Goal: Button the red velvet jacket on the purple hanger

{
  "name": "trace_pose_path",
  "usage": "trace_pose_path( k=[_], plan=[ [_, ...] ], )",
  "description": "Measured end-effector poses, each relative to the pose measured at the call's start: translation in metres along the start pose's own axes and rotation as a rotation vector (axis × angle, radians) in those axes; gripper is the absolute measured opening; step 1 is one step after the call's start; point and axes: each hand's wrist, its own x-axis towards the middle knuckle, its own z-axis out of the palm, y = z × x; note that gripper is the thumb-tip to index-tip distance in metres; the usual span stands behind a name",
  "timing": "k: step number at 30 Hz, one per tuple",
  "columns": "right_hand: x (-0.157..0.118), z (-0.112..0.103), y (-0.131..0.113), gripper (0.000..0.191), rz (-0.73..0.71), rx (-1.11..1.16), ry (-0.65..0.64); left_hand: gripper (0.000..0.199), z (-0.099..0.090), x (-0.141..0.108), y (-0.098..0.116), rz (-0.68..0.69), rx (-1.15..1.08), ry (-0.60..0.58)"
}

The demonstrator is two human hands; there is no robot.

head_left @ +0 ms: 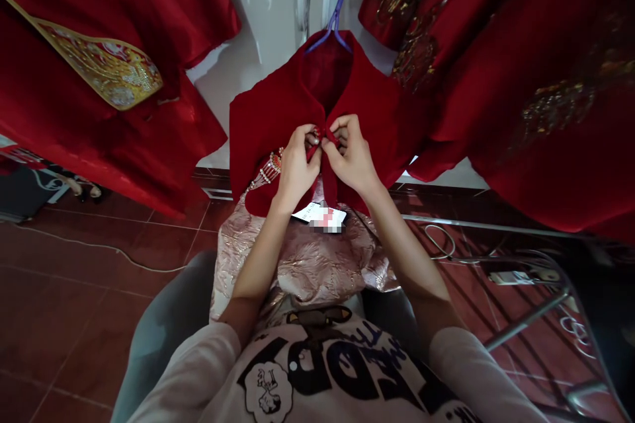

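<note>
A short red garment (268, 112) with an open collar hangs in front of me on a purple hanger (340, 6). My left hand (299, 162) pinches the cloth at its front opening, just below the collar. Opposite it, my right hand (353, 152) is closed on the other front edge, fingertips close to the left ones. The exact bit between the fingers is partly hidden. A beaded tassel ornament (268, 170) lies on the garment beside my left hand. Below both hands, a phone (322, 217) with a lit screen rests on pink brocade cloth (317, 264) over my lap.
Red embroidered garments hang at the left (163, 0) and right (476, 92), close to my arms. A white wall (268, 6) stands behind. A cable (119, 251) crosses the tiled floor (99, 317). Metal chair tubing (530, 320) and a power strip (510, 277) are at the right.
</note>
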Motion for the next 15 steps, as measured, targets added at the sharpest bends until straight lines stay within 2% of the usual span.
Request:
trace_pose_path(
  k=[3,6,10,15],
  plan=[
    [-0.005,0.0,0.006,0.045,-0.04,0.159,0.014,0.03,0.001,-0.002,-0.015,-0.045,-0.194,0.101],
    [-0.011,-0.005,0.01,0.044,-0.06,0.248,0.035,0.025,-0.003,-0.002,-0.019,-0.09,-0.326,0.176],
    [-0.014,-0.011,0.006,0.04,-0.067,0.281,0.006,0.015,-0.014,0.0,-0.013,-0.021,-0.339,0.076],
    [-0.012,-0.013,-0.002,0.038,-0.066,0.189,0.02,0.011,-0.022,-0.001,-0.006,0.046,-0.224,0.027]
  ],
)
